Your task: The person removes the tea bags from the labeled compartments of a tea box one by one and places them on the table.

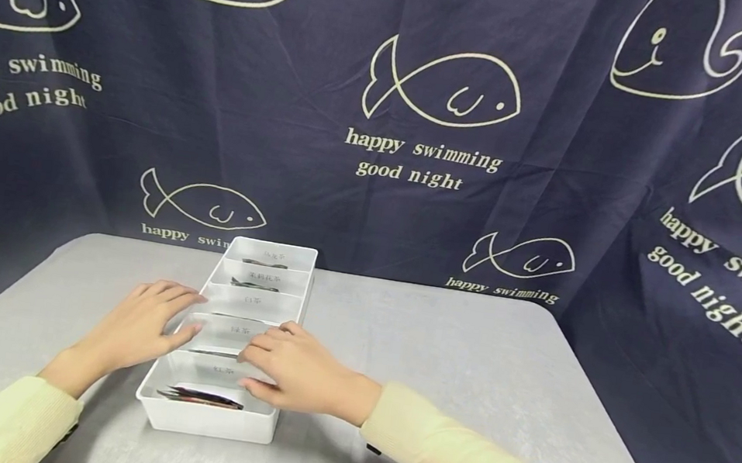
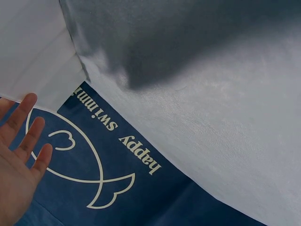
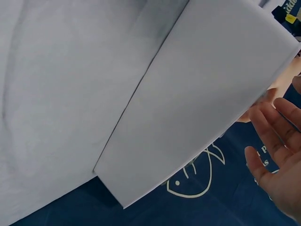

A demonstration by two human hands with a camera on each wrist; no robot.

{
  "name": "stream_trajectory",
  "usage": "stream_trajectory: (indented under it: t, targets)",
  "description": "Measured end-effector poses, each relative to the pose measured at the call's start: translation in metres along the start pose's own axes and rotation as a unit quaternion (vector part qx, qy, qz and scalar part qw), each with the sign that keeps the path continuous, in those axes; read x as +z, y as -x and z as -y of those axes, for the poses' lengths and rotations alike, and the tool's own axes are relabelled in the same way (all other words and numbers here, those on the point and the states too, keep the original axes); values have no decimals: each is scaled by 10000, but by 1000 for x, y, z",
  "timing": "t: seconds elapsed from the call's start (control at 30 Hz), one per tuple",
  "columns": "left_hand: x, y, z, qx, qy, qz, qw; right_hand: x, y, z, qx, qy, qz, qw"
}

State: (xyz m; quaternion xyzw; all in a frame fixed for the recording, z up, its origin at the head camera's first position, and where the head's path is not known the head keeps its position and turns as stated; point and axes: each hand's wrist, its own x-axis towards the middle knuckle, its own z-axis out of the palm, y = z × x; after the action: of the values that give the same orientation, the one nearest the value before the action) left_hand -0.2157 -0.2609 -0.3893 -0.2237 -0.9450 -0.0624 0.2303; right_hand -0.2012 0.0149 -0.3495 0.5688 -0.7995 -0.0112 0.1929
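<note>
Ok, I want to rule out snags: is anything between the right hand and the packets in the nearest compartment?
Nothing visible is. The right hand is by the right rim of the white box, and the packets show uncovered under its open top. The left hand is opposite, out of that path.

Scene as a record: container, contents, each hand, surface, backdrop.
container: long white plastic box, five labelled compartments
contents: flat dark-and-red packets in nearest compartment; thin dark items in two farthest
left hand: at box's left rim, contact unclear
right hand: over box's right side, contact unclear
surface: light-grey table
backdrop: navy fabric, white fish drawings and lettering
</note>
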Motion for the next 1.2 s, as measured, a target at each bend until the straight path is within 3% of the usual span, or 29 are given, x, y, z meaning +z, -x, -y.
stream_trajectory:
  t: [0.7,1.2]
  targets:
    - [1,0,1,16,-9,-26,10000,4,-16,13,-344,116,-43,9993]
    - [1,0,1,-9,30,34,10000,5,-20,14,-312,7,99,9995]
